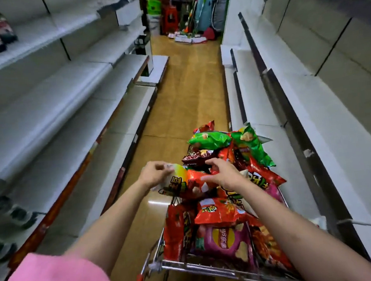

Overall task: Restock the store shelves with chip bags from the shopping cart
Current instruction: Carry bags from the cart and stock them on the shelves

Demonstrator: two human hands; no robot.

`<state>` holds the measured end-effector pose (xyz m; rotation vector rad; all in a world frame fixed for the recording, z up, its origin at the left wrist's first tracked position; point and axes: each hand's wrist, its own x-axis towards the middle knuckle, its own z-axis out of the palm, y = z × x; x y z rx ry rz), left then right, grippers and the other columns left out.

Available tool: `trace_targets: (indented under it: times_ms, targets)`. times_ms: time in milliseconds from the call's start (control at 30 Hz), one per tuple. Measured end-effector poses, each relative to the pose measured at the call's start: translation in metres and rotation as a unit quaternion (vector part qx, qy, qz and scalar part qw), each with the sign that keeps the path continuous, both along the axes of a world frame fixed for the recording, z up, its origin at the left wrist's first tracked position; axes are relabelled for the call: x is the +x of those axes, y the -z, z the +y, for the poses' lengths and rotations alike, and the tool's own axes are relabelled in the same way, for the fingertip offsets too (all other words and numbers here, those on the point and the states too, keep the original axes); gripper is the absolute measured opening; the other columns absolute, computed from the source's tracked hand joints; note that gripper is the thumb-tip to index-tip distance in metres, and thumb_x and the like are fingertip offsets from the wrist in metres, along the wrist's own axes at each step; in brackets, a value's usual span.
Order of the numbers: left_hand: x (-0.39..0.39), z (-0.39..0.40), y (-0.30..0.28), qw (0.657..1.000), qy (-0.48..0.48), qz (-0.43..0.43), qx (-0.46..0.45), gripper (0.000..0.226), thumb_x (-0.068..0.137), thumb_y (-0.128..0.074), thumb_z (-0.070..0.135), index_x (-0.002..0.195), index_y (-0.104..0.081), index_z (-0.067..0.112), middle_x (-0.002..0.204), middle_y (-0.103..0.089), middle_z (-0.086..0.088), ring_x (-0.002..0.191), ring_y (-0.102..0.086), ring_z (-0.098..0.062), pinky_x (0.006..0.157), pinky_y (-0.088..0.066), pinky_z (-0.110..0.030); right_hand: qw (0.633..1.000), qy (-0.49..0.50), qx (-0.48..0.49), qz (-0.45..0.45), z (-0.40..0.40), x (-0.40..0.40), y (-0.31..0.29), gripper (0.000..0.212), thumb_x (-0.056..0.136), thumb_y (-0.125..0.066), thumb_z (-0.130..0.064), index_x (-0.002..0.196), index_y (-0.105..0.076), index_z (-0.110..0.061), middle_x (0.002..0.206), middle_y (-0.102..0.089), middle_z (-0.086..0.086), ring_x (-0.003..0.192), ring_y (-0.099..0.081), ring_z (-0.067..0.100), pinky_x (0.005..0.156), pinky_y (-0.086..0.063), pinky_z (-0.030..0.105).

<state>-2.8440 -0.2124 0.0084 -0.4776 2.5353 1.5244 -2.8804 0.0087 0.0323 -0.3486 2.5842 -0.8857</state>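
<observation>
**Pinched bag corner, loose pile beneath**

Pinching the pale top edge of a yellow-and-red chip bag (176, 179), the left hand (155, 173) holds it above the front left of the shopping cart (213, 266). The right hand (224, 172) hovers just beside it, fingers spread and slack, gripping nothing. Heaped chip bags (226, 206) overflow the cart rim. A thin pinch on slick foil may slip, I judge, and lifting this bag could drag its neighbours off the heap onto the floor (183, 100). White shelves (48, 100) stand on both sides.
</observation>
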Motion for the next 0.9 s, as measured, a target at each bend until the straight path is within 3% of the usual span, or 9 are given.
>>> trace_targets:
  times_ms: [67, 167, 267, 333, 433, 600, 667, 767, 900]
  targets:
    - [-0.019, -0.001, -0.018, 0.999, -0.001, 0.044, 0.01, 0.014, 0.09, -0.064, 0.025, 0.088, -0.069, 0.012, 0.066, -0.058, 0.001, 0.056, -0.049, -0.007, 0.055, -0.038, -0.024, 0.998, -0.057, 0.037, -0.011, -0.005, -0.006, 0.002, 0.092, 0.074, -0.079, -0.036, 0.148, -0.029, -0.014, 0.152, -0.032, 0.007, 0.14, -0.031, 0.022, 0.111, -0.026, 0.031]
    - [-0.048, 0.005, -0.047, 0.995, 0.025, 0.095, -0.004, 0.022, 0.092, -0.061, 0.028, 0.073, -0.063, 0.017, 0.062, -0.054, 0.007, 0.058, -0.046, -0.003, 0.053, -0.035, -0.017, 0.994, -0.067, 0.081, -0.013, -0.008, -0.019, 0.006, 0.117, 0.065, -0.082, -0.051, 0.153, -0.011, -0.021, 0.157, -0.022, 0.005, 0.144, -0.022, 0.025, 0.116, -0.021, 0.045]
    - [-0.073, 0.011, -0.059, 0.992, 0.055, 0.108, -0.026, 0.036, 0.086, -0.062, 0.047, 0.071, -0.064, 0.014, 0.067, -0.059, 0.003, 0.067, -0.054, -0.011, 0.063, -0.04, -0.026, 0.999, -0.031, 0.014, -0.02, -0.008, -0.03, 0.004, 0.108, 0.062, -0.085, -0.048, 0.148, -0.024, -0.022, 0.148, -0.039, 0.003, 0.137, -0.036, 0.023, 0.111, -0.032, 0.043]
    - [-0.086, 0.012, -0.056, 0.991, 0.036, 0.125, -0.031, 0.045, 0.073, -0.059, 0.063, 0.081, -0.065, 0.019, 0.081, -0.065, 0.003, 0.081, -0.06, -0.013, 0.077, -0.046, -0.029, 1.0, -0.007, -0.021, -0.023, -0.006, -0.036, 0.002, 0.093, 0.065, -0.085, -0.041, 0.141, -0.036, -0.02, 0.139, -0.049, 0.002, 0.13, -0.045, 0.022, 0.106, -0.038, 0.04]
    - [-0.097, 0.02, -0.047, 0.99, -0.05, 0.13, -0.029, 0.072, 0.073, -0.07, 0.06, 0.127, -0.052, 0.016, 0.126, -0.055, -0.007, 0.121, -0.049, -0.021, 0.105, -0.039, -0.04, 0.994, 0.071, -0.081, -0.035, 0.003, -0.043, -0.001, 0.083, 0.067, -0.084, -0.038, 0.135, -0.041, -0.016, 0.131, -0.054, 0.001, 0.123, -0.049, 0.02, 0.102, -0.04, 0.035]
    - [-0.097, 0.048, -0.035, 0.994, -0.039, 0.013, 0.097, 0.106, 0.07, -0.068, 0.061, 0.148, -0.019, 0.01, 0.149, -0.032, -0.016, 0.134, -0.036, -0.03, 0.112, -0.031, -0.047, 0.946, 0.196, -0.247, -0.082, 0.025, -0.052, -0.013, 0.082, 0.065, -0.085, -0.041, 0.133, -0.047, -0.015, 0.125, -0.057, -0.005, 0.116, -0.054, 0.014, 0.102, -0.039, 0.031]
    - [-0.094, 0.062, -0.03, 0.983, -0.006, -0.026, 0.184, 0.103, 0.07, -0.069, 0.06, 0.147, -0.023, 0.008, 0.138, -0.046, -0.013, 0.124, -0.048, -0.027, 0.109, -0.036, -0.045, 0.947, 0.192, -0.239, -0.102, 0.033, -0.05, -0.015, 0.097, 0.054, -0.086, -0.054, 0.136, -0.047, -0.017, 0.128, -0.059, -0.003, 0.119, -0.055, 0.016, 0.107, -0.04, 0.038]
    - [-0.094, 0.084, -0.022, 0.953, 0.035, -0.059, 0.297, 0.102, 0.056, -0.081, 0.06, 0.133, -0.043, 0.005, 0.114, -0.064, -0.008, 0.1, -0.064, -0.022, 0.091, -0.051, -0.039, 0.953, 0.182, -0.208, -0.125, 0.045, -0.04, -0.017, 0.08, 0.069, -0.08, -0.047, 0.135, -0.046, -0.016, 0.129, -0.058, -0.002, 0.117, -0.055, 0.015, 0.104, -0.042, 0.034]
    - [-0.096, 0.098, -0.02, 0.941, 0.013, -0.055, 0.333, 0.023, 0.085, -0.068, 0.028, 0.092, -0.056, 0.01, 0.074, -0.069, -0.001, 0.064, -0.065, -0.014, 0.058, -0.054, -0.025, 0.944, 0.246, -0.191, -0.106, 0.065, -0.035, -0.012, 0.06, 0.09, -0.049, -0.055, 0.135, -0.046, -0.015, 0.135, -0.052, 0.003, 0.12, -0.049, 0.017, 0.097, -0.039, 0.032]
